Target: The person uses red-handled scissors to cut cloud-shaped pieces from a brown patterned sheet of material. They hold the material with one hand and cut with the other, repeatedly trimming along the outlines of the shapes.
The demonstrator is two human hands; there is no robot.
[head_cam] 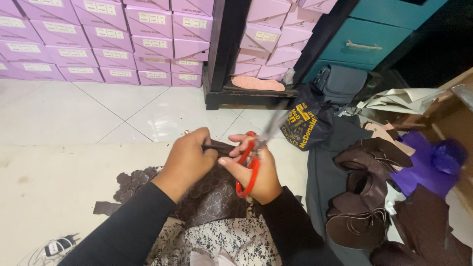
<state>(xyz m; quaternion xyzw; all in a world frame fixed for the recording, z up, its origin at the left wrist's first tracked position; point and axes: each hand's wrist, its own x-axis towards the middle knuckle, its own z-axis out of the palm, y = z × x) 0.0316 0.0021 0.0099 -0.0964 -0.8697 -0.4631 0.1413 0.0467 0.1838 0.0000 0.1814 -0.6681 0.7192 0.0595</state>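
Left hand (186,160) curled shut, pinching dark brown patterned material (214,197) at centre frame. Right hand (256,170) closed through red-handled scissors (249,170), blades blurred, pointing toward upper right. Stacked cut brown pieces (362,197) lying at lower right.

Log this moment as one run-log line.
left hand: grips dark patterned fabric | right hand: holds red-handled scissors, blades blurred | beside: cut brown pieces
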